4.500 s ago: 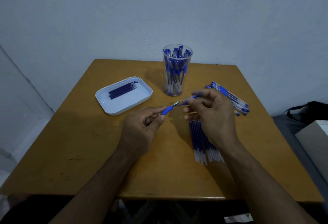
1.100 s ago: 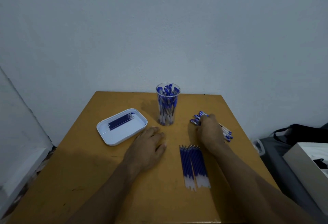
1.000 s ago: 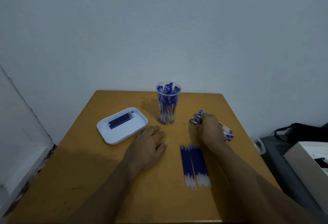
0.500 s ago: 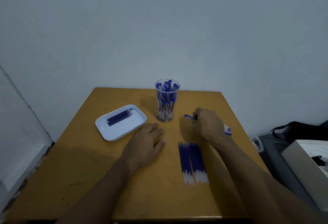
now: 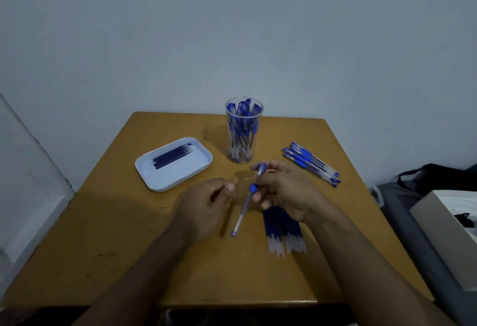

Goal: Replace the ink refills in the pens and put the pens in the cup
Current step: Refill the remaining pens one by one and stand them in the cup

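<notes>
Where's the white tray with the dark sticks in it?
In the head view, the white tray sits on the left side of the table, left of the clear cup of pens and beyond the left hand.

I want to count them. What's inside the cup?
The cup holds many blue pens, standing up, caps at the top. They overlap, so those in the middle are hidden and cannot be counted.

Your right hand [image 5: 286, 190] pinches a pen [image 5: 247, 200] near its grip, fingers curled. Your left hand [image 5: 204, 209] hovers just beside it, fingers loosely curled, holding nothing. Both forearms reach forward.
</notes>
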Demonstrator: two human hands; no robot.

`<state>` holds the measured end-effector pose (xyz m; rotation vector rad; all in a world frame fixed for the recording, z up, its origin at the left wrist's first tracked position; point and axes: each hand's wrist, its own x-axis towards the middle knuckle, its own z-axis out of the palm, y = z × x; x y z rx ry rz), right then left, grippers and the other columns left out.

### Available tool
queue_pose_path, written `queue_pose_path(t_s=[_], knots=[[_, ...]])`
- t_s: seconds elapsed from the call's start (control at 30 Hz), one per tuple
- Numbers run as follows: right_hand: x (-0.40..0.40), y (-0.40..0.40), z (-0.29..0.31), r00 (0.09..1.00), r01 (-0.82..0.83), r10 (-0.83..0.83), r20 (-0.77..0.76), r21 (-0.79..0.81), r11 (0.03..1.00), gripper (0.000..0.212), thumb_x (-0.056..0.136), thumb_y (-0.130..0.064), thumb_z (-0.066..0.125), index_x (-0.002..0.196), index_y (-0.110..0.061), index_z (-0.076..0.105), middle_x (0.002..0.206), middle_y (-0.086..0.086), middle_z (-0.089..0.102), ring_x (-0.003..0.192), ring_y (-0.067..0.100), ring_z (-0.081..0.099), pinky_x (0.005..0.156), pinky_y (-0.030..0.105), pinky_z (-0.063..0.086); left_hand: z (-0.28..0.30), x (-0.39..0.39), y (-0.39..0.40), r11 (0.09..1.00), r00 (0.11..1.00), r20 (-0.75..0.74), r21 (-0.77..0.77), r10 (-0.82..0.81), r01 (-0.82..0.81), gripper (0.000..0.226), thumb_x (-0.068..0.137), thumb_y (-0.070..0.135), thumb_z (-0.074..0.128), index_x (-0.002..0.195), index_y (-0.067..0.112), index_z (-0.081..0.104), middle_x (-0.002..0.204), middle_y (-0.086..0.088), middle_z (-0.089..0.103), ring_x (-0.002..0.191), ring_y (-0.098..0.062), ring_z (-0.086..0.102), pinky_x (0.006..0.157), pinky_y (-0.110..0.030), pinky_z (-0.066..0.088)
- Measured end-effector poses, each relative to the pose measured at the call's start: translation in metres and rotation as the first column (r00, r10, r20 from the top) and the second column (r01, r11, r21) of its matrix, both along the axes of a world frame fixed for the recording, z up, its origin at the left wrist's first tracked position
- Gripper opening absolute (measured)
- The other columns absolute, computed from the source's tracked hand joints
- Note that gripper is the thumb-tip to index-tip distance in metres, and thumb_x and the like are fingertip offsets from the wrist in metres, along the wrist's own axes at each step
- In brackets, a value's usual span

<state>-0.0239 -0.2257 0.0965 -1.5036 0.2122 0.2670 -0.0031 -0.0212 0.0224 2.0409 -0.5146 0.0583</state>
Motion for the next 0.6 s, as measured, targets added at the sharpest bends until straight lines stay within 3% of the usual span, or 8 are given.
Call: queue_pose_path(t_s=[0.07, 0.13, 0.23, 0.47, 0.6], knots=[[-0.003, 0.006, -0.008, 0.999, 0.019, -0.016, -0.030, 0.107, 0.994, 0.019, 0.097, -0.004, 0.064, 0.114, 0.002, 0.060, 0.084, 0.023, 0.070, 0.062, 0.026, 0.068, 0.048, 0.031, 0.055, 0.005, -0.003, 0.002, 0.994, 0.993, -0.110, -0.100, -0.050, 0.039, 0.045, 0.094, 0.068, 0.048, 0.106, 0.033, 0.075, 0.084, 0.005, 0.074, 0.075, -0.017, 0.072, 0.069, -0.046, 0.060], [-0.005, 0.009, -0.015, 0.999, 0.032, -0.025, -0.044, 0.165, 0.986, 0.022, 0.097, -0.009, 0.065, 0.115, 0.004, 0.060, 0.091, 0.026, 0.072, 0.069, 0.027, 0.072, 0.053, 0.030, 0.059, 0.008, -0.004, 0.004, 0.985, 0.972, -0.208, -0.158, -0.106, 0.073, 0.039, 0.093, 0.065, 0.056, 0.105, 0.032, 0.075, 0.084, 0.000, 0.075, 0.065, -0.022, 0.073, 0.058, -0.040, 0.058], [-0.008, 0.013, -0.022, 0.999, 0.021, -0.010, -0.052, 0.220, 0.975, 0.022, 0.097, -0.008, 0.064, 0.115, 0.005, 0.060, 0.097, 0.030, 0.072, 0.075, 0.027, 0.075, 0.058, 0.031, 0.062, 0.010, -0.003, 0.005, 0.992, 0.956, -0.278, -0.108, -0.098, 0.071, 0.035, 0.086, 0.057, 0.064, 0.111, 0.033, 0.073, 0.080, 0.000, 0.075, 0.057, -0.020, 0.067, 0.053, -0.033, 0.052], [-0.006, 0.008, -0.027, 0.998, -0.045, 0.039, 0.043, 0.148, 0.988, 0.030, 0.083, -0.012, 0.075, 0.106, 0.006, 0.069, 0.092, 0.026, 0.072, 0.075, 0.025, 0.070, 0.057, 0.030, 0.061, 0.004, -0.005, 0.006, 0.992, 0.970, -0.226, -0.104, -0.087, 0.065, 0.016, 0.094, 0.034, 0.069, 0.108, 0.029, 0.076, 0.081, 0.004, 0.076, 0.056, -0.014, 0.063, 0.057, -0.034, 0.054], [-0.005, 0.008, -0.030, 0.996, -0.063, 0.054, 0.073, 0.128, 0.990, 0.027, 0.086, -0.005, 0.072, 0.109, 0.008, 0.068, 0.090, 0.027, 0.072, 0.072, 0.023, 0.072, 0.057, 0.028, 0.061, 0.002, -0.007, 0.006, 0.990, 0.974, -0.195, -0.105, -0.113, 0.094, 0.015, 0.095, 0.027, 0.069, 0.109, 0.026, 0.075, 0.081, 0.003, 0.075, 0.056, -0.012, 0.063, 0.055, -0.031, 0.055]])
